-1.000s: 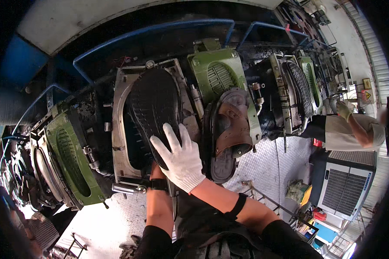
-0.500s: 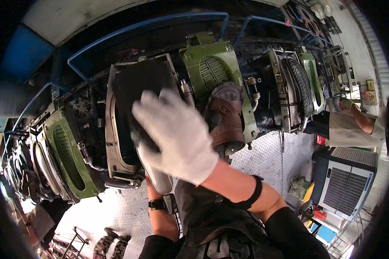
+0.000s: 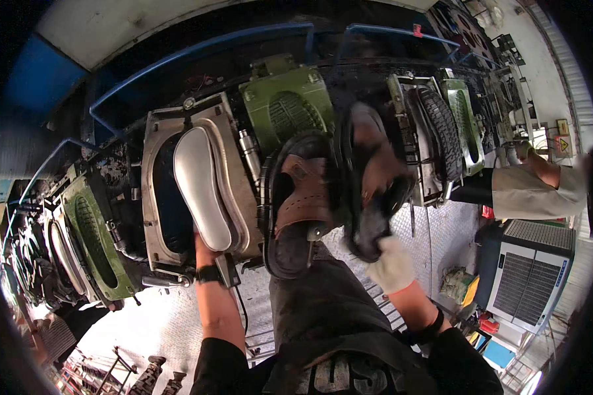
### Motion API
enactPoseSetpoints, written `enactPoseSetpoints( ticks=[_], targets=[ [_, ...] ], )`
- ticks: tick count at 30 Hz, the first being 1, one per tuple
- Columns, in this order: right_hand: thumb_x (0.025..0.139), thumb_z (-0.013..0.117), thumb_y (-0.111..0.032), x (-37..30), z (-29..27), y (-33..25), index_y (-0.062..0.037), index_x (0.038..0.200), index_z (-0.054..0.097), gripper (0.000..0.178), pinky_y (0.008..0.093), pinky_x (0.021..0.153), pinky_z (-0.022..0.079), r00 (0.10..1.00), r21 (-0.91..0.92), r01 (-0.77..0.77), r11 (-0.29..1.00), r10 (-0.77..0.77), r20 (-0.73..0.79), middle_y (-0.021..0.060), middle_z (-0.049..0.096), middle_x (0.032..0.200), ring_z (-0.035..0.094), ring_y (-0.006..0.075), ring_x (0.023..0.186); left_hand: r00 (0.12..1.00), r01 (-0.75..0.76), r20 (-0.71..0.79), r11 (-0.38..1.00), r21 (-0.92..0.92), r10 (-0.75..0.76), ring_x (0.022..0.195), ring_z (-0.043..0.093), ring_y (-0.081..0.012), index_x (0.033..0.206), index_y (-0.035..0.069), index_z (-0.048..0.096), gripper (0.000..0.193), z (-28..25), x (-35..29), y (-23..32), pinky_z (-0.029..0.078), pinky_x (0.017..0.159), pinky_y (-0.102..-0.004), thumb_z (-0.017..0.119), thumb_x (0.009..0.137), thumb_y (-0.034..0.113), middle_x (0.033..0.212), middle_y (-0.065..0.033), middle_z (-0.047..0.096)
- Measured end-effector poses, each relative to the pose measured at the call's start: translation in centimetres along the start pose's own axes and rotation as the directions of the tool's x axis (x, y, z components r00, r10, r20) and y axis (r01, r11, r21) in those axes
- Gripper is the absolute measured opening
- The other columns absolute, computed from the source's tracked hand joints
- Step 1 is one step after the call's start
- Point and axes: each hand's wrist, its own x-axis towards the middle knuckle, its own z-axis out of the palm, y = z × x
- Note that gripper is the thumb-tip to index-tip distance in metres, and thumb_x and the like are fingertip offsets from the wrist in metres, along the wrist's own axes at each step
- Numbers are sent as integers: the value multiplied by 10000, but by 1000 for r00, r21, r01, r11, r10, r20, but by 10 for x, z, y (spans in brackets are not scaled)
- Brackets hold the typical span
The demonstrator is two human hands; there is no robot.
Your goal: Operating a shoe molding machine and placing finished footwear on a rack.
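My right hand (image 3: pixel 392 264), in a white glove, is closed on the heel end of a brown sandal (image 3: pixel 379 161) with a dark sole, held toe up and blurred by motion. Beside it to the left, a second brown sandal (image 3: pixel 301 214) rests in front of a green mould half (image 3: pixel 286 108); what supports it is mostly hidden. My left hand (image 3: pixel 204 249) reaches up behind the lower end of a smooth silver foot-shaped plate (image 3: pixel 201 187). That plate hides its fingers. Around the plate is an open metal mould frame (image 3: pixel 153 197).
Further moulds stand on both sides, including a green one (image 3: pixel 99 237) at left and a tread-patterned one (image 3: pixel 445 128) at right. Blue rails (image 3: pixel 197 56) run behind. At right are a co-worker's arm (image 3: pixel 543 168) and a grey air cooler (image 3: pixel 529 276).
My right hand has moved from over the left mould to the right and now holds a sandal. The dark shape over that mould is gone, baring the silver plate. The view has shifted.
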Motion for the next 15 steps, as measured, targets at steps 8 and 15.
enactPoseSetpoints(
  ticks=[8,15],
  targets=[
    [813,678,-200,-24,-32,28,-2,1301,446,575,341,939,443,981,-699,-194,688,130,-144,137,588,1198,569,247,1090,467,-812,30,416,410,884,873,578,-158,1137,-46,587,251,62,-172,63,464,814,-295,485,931,55,954,-101,621],
    [783,694,-479,-2,-30,17,27,1324,427,787,403,1035,383,929,-873,-296,387,330,-169,279,492,1296,487,393,1214,721,-458,662,-576,677,204,644,654,-304,746,68,721,419,216,-227,52,507,571,-388,581,841,451,744,-160,672]
  ],
)
